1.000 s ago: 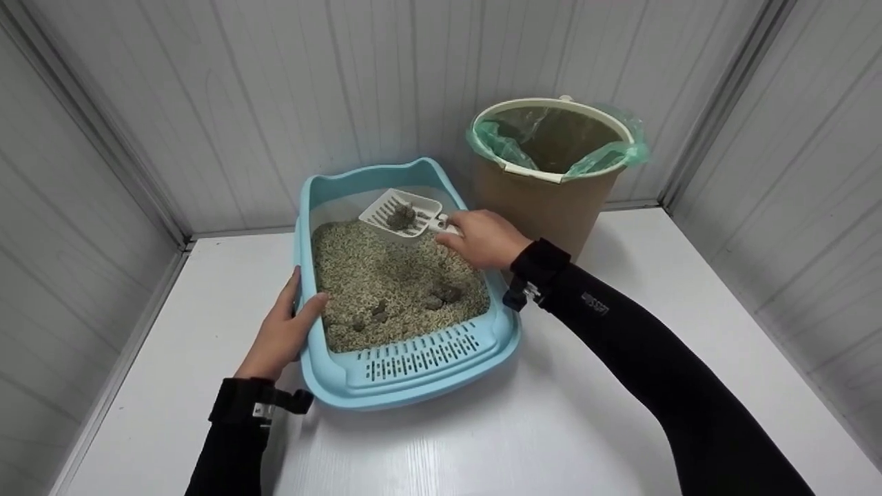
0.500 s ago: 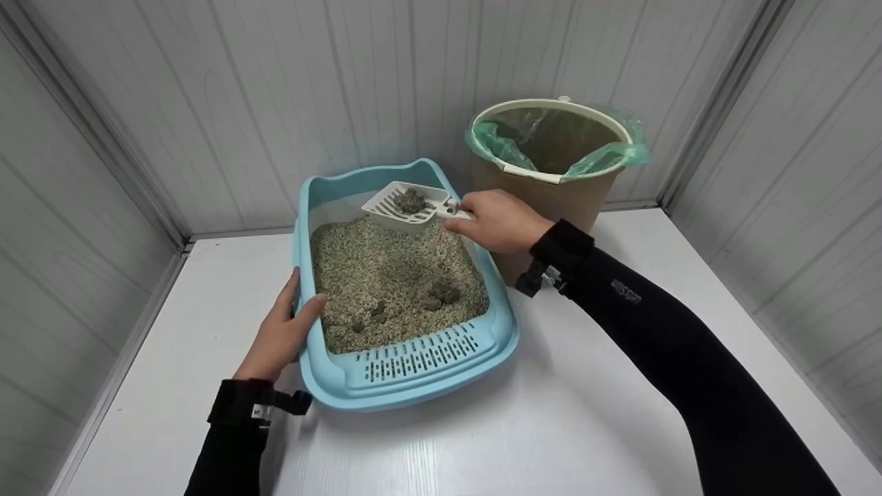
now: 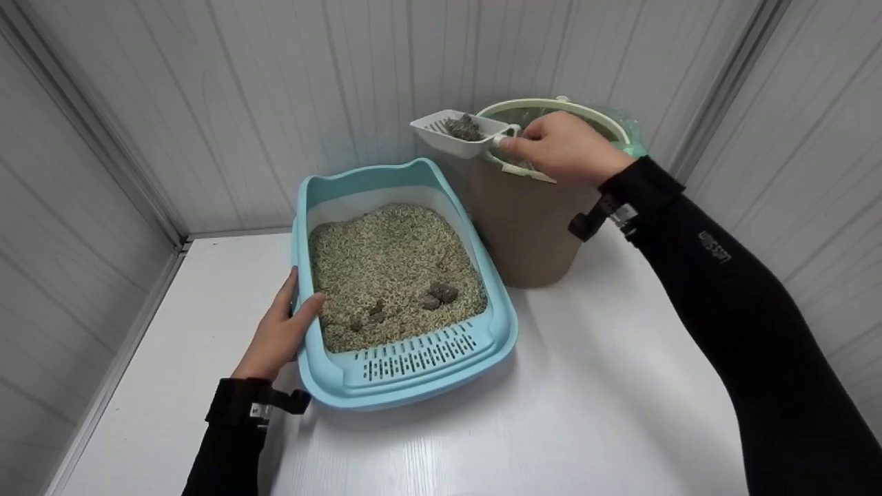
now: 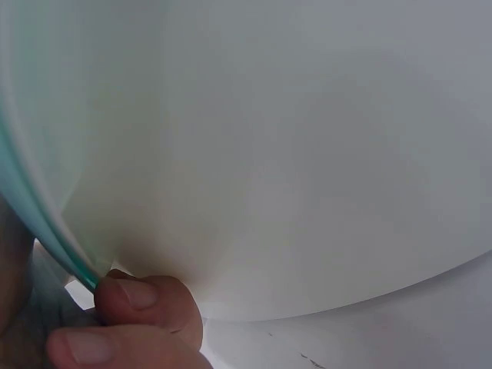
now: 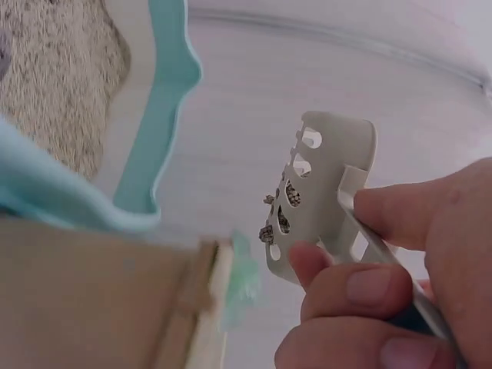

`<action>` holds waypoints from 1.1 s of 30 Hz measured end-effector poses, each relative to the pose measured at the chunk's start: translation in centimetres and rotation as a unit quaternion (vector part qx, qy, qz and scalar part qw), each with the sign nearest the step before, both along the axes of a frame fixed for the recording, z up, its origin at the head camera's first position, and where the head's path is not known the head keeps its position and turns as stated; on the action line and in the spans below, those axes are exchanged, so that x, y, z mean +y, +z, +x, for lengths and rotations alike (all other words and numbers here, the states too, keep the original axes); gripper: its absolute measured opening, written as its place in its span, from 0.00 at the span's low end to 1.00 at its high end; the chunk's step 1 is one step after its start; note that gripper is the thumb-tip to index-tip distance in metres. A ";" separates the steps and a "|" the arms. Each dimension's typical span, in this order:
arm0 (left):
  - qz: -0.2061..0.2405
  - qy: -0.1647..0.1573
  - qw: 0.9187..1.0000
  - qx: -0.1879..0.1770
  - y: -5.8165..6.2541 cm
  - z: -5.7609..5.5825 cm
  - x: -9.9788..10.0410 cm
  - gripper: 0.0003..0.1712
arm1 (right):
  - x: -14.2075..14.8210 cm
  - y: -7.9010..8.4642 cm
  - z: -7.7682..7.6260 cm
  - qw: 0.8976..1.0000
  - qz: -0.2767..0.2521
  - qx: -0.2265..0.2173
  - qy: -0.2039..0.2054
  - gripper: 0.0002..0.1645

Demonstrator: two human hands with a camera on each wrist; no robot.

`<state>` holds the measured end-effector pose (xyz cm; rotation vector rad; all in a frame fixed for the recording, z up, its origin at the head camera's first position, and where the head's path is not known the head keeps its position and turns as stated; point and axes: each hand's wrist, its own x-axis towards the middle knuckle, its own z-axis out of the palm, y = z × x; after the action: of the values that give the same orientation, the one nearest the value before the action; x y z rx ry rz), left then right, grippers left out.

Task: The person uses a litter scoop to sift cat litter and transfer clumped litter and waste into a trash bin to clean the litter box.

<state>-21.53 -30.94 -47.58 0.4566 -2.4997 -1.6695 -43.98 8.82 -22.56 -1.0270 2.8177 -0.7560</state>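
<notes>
My right hand [image 3: 561, 148] grips the handle of a white slotted litter scoop [image 3: 451, 145], held level at the left of the bin's rim. A dark clump of litter [image 3: 463, 127] lies in the scoop; in the right wrist view the scoop's slots [image 5: 302, 166] show bits of it. My left hand [image 3: 275, 334] holds the left rim of a blue litter box [image 3: 406, 396], thumb over the edge. Seen from the left wrist, its curled fingers [image 4: 146, 304] lie under the rim. Several dark clumps [image 3: 441, 295] sit on the litter [image 3: 386, 255] near the box's front.
A tan bin [image 3: 527, 241] with a green bag liner [image 3: 632, 141] stands right of the box, its opening partly hidden by my right hand. Both stand on a white table [image 3: 572, 399], with panelled walls [image 3: 275, 103] at the back and sides.
My right hand has lifted the scoop with its clump out from over the litter box, up and to the right towards the bin. The left hand has stayed on the box's rim.
</notes>
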 end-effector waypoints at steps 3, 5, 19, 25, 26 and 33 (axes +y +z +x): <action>-0.002 -0.005 1.000 0.004 0.0 -0.2 0.1 0.58 | 1.8 0.9 -0.9 0.999 0.001 -0.012 -0.034 0.37; 0.000 -0.010 1.000 0.009 -0.1 -0.3 0.2 0.58 | 2.9 1.3 -1.6 0.998 0.003 -0.027 -0.059 0.38; 0.012 -0.010 1.000 0.010 0.0 -0.3 0.0 0.55 | 6.7 1.9 -4.8 0.988 0.083 -0.043 -0.126 0.28; 0.011 -0.006 1.000 0.007 0.0 -0.2 0.1 0.56 | 6.4 2.0 -4.6 0.986 0.119 -0.016 -0.113 0.28; 0.011 -0.007 1.000 0.007 0.0 -0.2 0.1 0.56 | 6.3 2.0 -4.5 0.986 0.122 -0.013 -0.111 0.27; 0.009 -0.009 1.000 0.009 -0.1 -0.2 0.1 0.56 | 5.7 1.6 -3.9 0.979 0.170 0.045 -0.098 0.23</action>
<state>-21.73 -30.83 -47.65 0.4222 -2.4849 -1.6972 -47.86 14.56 -20.92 -0.7550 3.0098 -0.2232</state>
